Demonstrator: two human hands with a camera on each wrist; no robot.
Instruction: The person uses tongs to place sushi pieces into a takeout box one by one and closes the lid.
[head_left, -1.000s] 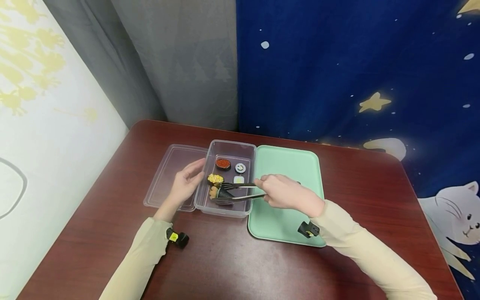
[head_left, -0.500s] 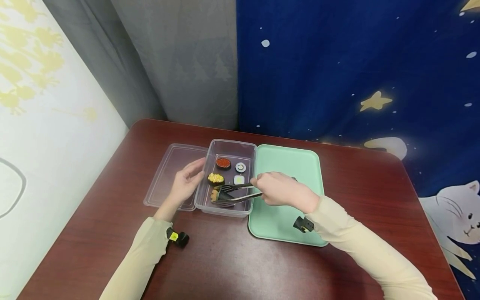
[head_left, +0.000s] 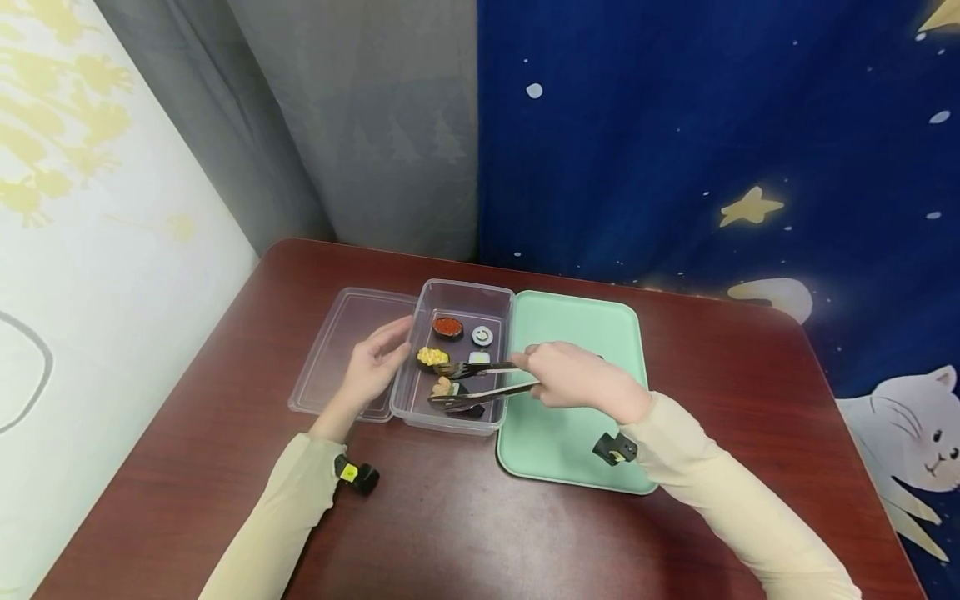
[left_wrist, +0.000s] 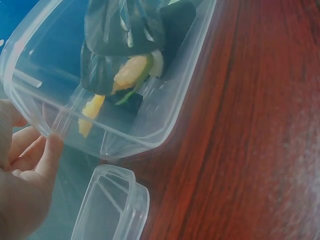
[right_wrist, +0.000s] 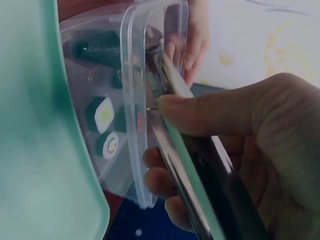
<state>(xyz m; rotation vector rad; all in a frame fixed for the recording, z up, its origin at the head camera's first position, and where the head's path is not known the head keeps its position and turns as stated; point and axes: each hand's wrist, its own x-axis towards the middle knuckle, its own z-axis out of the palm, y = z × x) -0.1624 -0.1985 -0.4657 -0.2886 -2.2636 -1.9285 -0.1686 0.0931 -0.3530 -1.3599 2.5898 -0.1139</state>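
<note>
My right hand (head_left: 577, 377) grips a pair of metal tongs (head_left: 491, 393), whose slotted heads stand spread inside the clear plastic box (head_left: 480, 426). Between and partly under the heads lies a cone-shaped sushi hand roll (head_left: 444, 387), its dark wrap largely covered by the near head. My left hand (head_left: 371, 365) rests against the box's left wall, fingers extended; in the left wrist view its fingertips are right at the rim. Also in the box are a sushi piece with yellow topping (head_left: 432, 357), one with red roe (head_left: 447, 327) and two small rolls (head_left: 482, 336).
A clear lid (head_left: 336, 342) lies left of the box, partly behind the left hand. Along the box's right side sits a mint-green tray (head_left: 573, 321), below the right hand. All stand on a dark red-brown table (head_left: 450, 517) with curtains behind.
The tongs first narrowed around the hand roll, and now their heads are farther apart. The hand roll has shifted slightly right and turned. The left hand has stayed at the box.
</note>
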